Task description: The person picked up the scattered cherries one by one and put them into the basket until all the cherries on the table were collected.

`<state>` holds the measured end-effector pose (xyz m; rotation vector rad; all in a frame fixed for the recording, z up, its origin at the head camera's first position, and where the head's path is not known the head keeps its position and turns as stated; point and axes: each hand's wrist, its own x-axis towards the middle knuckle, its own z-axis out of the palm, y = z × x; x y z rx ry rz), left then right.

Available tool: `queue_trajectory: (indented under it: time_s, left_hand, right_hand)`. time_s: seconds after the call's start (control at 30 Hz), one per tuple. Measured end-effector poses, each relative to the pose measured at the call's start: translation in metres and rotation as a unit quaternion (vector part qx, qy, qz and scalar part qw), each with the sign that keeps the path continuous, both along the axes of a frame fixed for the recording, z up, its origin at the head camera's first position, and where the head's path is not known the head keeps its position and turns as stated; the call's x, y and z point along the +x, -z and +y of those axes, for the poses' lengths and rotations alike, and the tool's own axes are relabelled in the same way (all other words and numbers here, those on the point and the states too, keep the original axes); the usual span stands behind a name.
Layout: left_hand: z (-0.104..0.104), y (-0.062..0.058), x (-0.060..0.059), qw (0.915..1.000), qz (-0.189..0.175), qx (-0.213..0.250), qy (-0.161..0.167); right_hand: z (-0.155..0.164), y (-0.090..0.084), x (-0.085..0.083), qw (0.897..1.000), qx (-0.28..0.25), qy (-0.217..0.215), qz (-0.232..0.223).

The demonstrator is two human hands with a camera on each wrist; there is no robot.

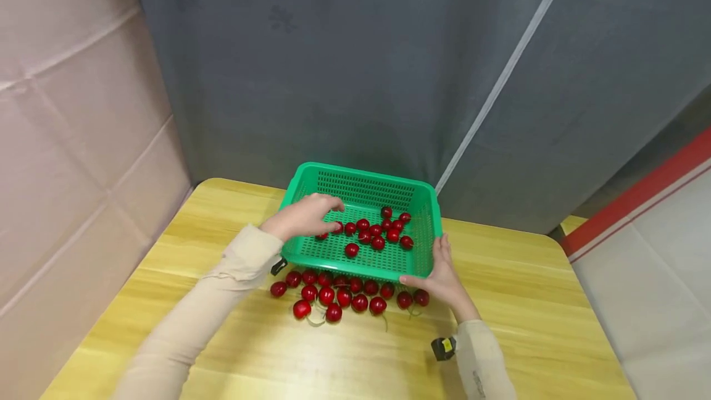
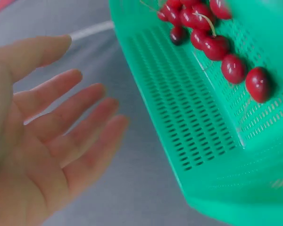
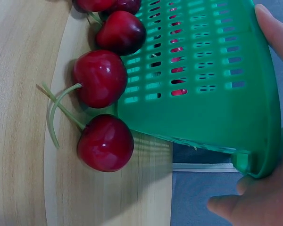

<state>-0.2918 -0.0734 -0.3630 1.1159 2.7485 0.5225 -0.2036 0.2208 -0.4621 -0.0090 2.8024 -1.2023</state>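
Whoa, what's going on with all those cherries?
A person is using both hands with a green basket of cherries. The right hand holds its near right corner, while the left hand, holding nothing, is over its left side. Some cherries are inside the basket, and more lie on the wooden table along its near side.

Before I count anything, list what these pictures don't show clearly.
Head: part of the basket floor, hidden by the left hand.
Right wrist: cherries inside, mostly hidden by the slotted basket wall.
Right wrist: right hand, cut by the right edge.
Left wrist: upper-right cherry, blurred, cut by the top edge.
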Motion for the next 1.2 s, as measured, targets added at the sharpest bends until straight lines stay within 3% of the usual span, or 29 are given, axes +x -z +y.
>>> queue_trajectory:
  time_s: [0.13, 0.3, 0.53, 0.63, 0.87, 1.07, 1.2]
  left_hand:
    - [-0.016, 0.000, 0.026, 0.9996, 0.021, -0.001, 0.020]
    - [-0.035, 0.009, 0.053, 0.9988, 0.027, 0.004, 0.040]
    - [-0.061, 0.038, 0.079, 0.9983, -0.012, 0.033, 0.047]
    - [-0.069, 0.054, 0.084, 0.9988, -0.009, 0.027, 0.039]
    - [-0.079, 0.090, 0.087, 0.9997, 0.017, 0.001, -0.019]
    - [-0.082, 0.111, 0.083, 0.9989, 0.011, 0.010, -0.044]
    - [-0.086, 0.124, 0.079, 0.9988, 0.015, 0.018, -0.044]
  right_hand:
    - [0.003, 0.000, -0.001, 1.000, 0.002, 0.003, -0.008]
    - [0.005, 0.000, -0.001, 1.000, 0.004, 0.004, -0.012]
    - [0.008, -0.001, -0.001, 1.000, 0.002, 0.004, -0.006]
    - [0.009, -0.002, -0.001, 1.000, 0.001, 0.004, -0.006]
    - [0.007, -0.001, -0.002, 1.000, 0.001, 0.003, -0.011]
    - [0.007, 0.000, -0.003, 1.000, -0.001, 0.005, -0.012]
    - [0.007, 0.002, -0.003, 1.000, -0.002, 0.006, -0.011]
